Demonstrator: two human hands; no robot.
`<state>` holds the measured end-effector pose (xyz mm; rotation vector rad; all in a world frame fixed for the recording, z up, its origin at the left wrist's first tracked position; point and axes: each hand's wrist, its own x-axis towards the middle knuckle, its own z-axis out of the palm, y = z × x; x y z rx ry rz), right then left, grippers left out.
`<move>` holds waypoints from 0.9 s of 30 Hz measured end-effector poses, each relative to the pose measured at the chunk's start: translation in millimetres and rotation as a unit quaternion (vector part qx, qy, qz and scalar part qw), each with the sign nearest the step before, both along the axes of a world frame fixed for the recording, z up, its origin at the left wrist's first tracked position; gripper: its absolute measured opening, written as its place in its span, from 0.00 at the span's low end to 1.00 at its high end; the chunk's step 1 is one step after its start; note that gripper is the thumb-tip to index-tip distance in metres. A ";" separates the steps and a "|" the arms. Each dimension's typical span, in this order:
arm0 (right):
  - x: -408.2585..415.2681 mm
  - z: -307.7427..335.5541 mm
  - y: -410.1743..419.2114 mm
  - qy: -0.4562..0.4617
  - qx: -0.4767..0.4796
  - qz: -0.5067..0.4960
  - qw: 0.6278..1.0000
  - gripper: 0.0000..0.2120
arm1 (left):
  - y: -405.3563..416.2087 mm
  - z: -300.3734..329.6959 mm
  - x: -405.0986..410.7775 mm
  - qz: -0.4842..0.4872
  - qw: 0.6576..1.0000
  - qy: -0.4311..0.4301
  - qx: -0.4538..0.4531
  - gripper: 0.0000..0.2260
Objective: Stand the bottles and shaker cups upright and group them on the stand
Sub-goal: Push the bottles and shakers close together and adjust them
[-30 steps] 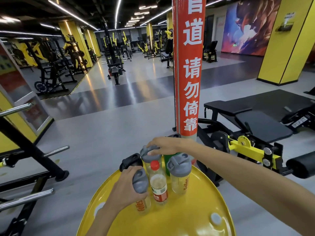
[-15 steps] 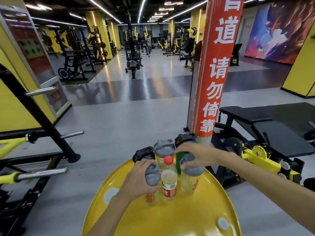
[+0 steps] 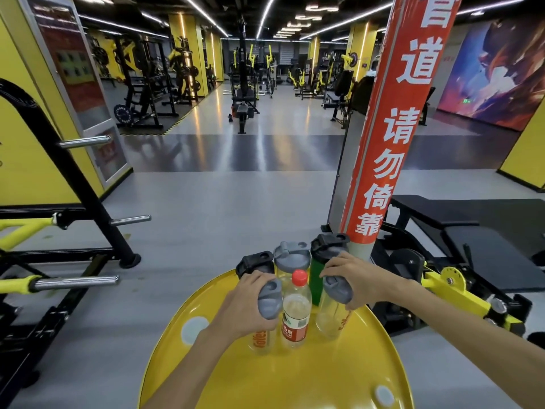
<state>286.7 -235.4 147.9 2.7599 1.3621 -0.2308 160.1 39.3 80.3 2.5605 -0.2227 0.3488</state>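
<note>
On the round yellow stand (image 3: 295,379) a tight cluster stands upright. A red-capped plastic bottle (image 3: 296,311) is in the front middle. My left hand (image 3: 250,305) grips the grey lid of a clear shaker cup (image 3: 262,340) on its left. My right hand (image 3: 354,278) grips the grey lid of a clear shaker cup (image 3: 331,317) on its right. Behind them stand a black-lidded cup (image 3: 255,261), a grey-lidded clear cup (image 3: 292,256) and a green cup with a black lid (image 3: 327,246).
A red pillar (image 3: 392,137) with white characters rises just behind the stand. A black bench with yellow parts (image 3: 460,237) is to the right. A black and yellow rack with chrome pegs (image 3: 73,225) is to the left. Grey gym floor lies ahead.
My right hand has moved from the rear grey-lidded cup to the front right cup and now grips its lid. My left hand keeps its hold. The camera has shifted left and nearer.
</note>
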 end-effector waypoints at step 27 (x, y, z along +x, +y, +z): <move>-7.5 -1.4 14.8 -0.004 -0.038 0.005 0.999 0.47 | 0.9 1.3 -1.0 0.002 1.000 0.013 -0.006 0.33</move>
